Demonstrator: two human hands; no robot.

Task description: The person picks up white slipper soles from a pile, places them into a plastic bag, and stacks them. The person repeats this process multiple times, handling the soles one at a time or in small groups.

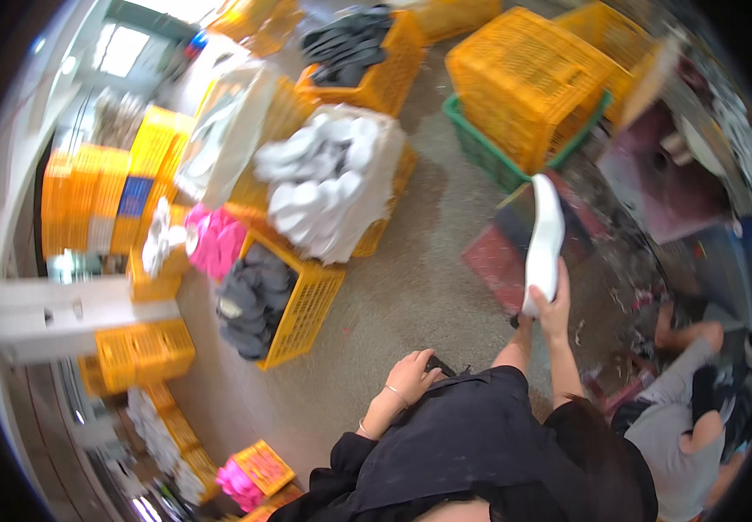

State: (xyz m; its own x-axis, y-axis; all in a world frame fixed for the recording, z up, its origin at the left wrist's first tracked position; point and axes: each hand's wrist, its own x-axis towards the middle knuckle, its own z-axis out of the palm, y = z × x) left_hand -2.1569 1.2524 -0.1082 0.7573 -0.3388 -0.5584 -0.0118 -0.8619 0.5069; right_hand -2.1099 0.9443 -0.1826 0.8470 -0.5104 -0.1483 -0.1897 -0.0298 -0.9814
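My right hand [553, 306] grips a white shoe sole [545, 239] by its lower end. The sole stands upright, long edge toward me, in front of a reddish and dark mat or board [502, 252] on the floor. Nothing shows in my left hand [409, 379], which lies at the edge of my dark clothing with its fingers partly stretched. Just past those fingers is a small black object [439, 365], too little of it visible to name.
Yellow crates hold white soles [324, 187], dark grey soles [256, 296] and pink soles [217, 239] on the left. A yellow crate [524, 78] sits in a green one [486, 148] ahead. Another person [676, 426] sits close on the right, beside a machine [663, 174].
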